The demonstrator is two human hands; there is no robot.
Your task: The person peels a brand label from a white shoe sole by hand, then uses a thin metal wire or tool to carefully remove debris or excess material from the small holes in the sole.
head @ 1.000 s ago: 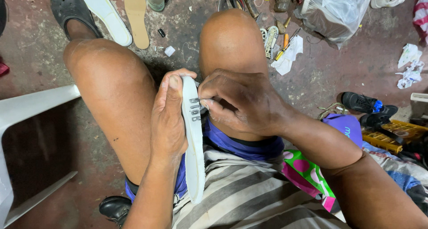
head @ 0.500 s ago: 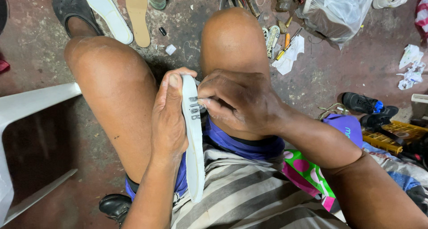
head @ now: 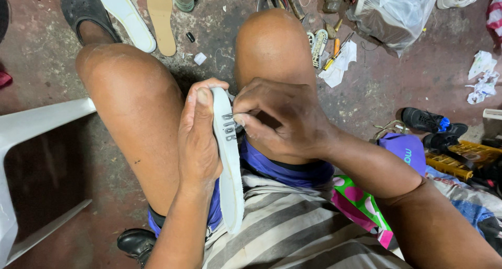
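A white shoe sole (head: 229, 169) stands on its long edge between the person's bare thighs, its toe end up near the knees and its heel end resting down against a grey-striped shirt (head: 293, 232); dark printed marks show on its upper part. The left hand (head: 198, 138) wraps around the sole from the left, fingers curled over the top end and thumb laid along its face, clamping it firmly. The right hand (head: 280, 120) presses in from the other side, its fingertips bunched together and pinching at the sole's edge just beside the printed marks; whether something small sits between those fingertips cannot be told. Under the right forearm lies a blue pair of shorts (head: 285, 169), and beside it a green and pink patterned cloth (head: 361, 201). On the stained concrete floor beyond the knees lie a white insole (head: 123, 15) and a tan insole (head: 161, 18), next to a foot in a dark clog (head: 81, 7). Further right sit a scatter of hand tools (head: 324, 44), a crumpled white rag (head: 340, 65) and a clear plastic bag (head: 397, 12). A black shoe (head: 423, 120) rests near a purple cap (head: 405, 151), and a white plastic chair (head: 31, 138) stands at the left edge.
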